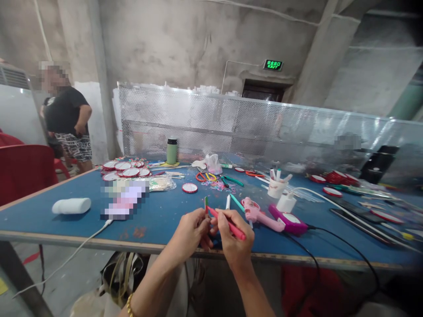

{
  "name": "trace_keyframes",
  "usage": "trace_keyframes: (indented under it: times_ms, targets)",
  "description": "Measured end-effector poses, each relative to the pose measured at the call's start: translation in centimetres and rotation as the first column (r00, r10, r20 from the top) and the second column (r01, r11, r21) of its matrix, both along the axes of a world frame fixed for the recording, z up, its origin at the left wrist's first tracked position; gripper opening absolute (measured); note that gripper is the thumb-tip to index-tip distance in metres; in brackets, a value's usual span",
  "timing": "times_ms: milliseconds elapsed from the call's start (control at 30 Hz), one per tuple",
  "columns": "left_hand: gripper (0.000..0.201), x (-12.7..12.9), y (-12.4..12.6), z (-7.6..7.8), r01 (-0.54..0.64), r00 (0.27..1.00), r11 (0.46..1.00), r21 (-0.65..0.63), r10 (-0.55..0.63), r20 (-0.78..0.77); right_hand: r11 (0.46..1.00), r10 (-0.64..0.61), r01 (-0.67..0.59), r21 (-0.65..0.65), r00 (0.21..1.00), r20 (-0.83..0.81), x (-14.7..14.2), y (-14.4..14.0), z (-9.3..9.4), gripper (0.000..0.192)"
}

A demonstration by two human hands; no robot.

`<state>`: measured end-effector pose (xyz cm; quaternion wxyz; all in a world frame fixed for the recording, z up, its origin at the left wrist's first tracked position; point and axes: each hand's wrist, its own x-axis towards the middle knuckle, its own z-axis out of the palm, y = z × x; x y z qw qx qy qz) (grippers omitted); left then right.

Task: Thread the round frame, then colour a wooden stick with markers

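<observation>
Gripping a red marker [228, 223] low in the centre of the frame, right hand [234, 235] closed around the barrel, tip pointing up-left toward the left hand [192, 231]. Pinching a small item between left thumb and fingers, closed tight; a green-and-red stick [206, 205] poking up from that grip, touching or nearly touching the marker tip, cannot tell which. Both hands hovering over the near edge of the blue table [158, 220].

Just beyond the hands, lying flat: a white pen [228, 202] and a teal pen [237, 203]. To the right, near them, a pink glue gun [259, 214] and a magenta device [289, 221] with a black cable [330, 246] trailing off the lower right edge. Further back at centre, a white cup [276, 187] holding markers, scissors [205, 177], a round red-rimmed disc [189, 188] and a green bottle [172, 151]. Stacked at upper left of the table, more red-rimmed discs [124, 168]. At far left, a white roll [71, 205] and a white cable [82, 244] hanging over the edge. Standing in the upper left of the frame, well apart, another person [68, 119] in a black shirt. Behind the table, a perforated metal screen [231, 123].
</observation>
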<state>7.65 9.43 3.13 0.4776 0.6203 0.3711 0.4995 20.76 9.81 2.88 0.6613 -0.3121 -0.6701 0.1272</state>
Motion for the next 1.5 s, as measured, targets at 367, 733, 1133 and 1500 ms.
trace_keyframes:
  times_ms: [367, 733, 1133, 1500]
  targets:
    - [0.03, 0.02, 0.04, -0.06, 0.009, 1.0, 1.0, -0.008, -0.009, 0.001, 1.0, -0.024, 0.024, 0.004, 0.998, -0.062, -0.06, -0.02, -0.21, 0.013]
    - [0.023, 0.02, -0.1, 0.05, 0.002, 1.0, 1.0, 0.018, -0.002, 0.006, 1.0, -0.016, 0.014, 0.027, 0.998, 0.058, 0.11, -0.11, 0.22, 0.014]
    - [0.029, 0.05, -0.06, 0.07, 0.002, 1.0, 1.0, 0.003, -0.002, -0.007, 0.999, -0.044, 0.044, -0.007, 0.998, -0.034, 0.01, -0.08, 0.03, 0.015]
    - [0.026, 0.05, -0.14, 0.22, -0.004, 1.0, 1.0, 0.014, 0.004, -0.003, 1.0, -0.018, 0.018, 0.003, 1.0, 0.02, 0.13, -0.08, -0.22, 0.014]
